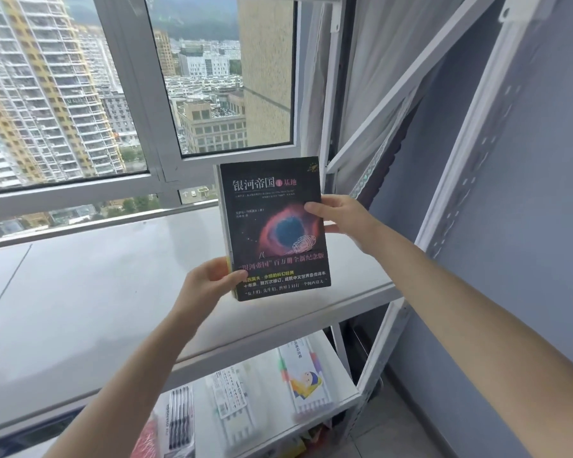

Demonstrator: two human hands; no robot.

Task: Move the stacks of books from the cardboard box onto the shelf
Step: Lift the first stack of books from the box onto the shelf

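Shelf [96, 292] by window [212, 77], grey wall [526, 193] rt; book [272, 226] held.

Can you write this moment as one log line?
left hand: grips black nebula-cover paperback book bottom-left | right hand: grips right edge | book: upright over white metal shelf

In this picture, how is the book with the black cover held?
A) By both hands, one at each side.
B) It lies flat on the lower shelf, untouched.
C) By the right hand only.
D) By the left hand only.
A: the left hand grips the lower left corner of the book and the right hand holds its right edge, above the white shelf board.
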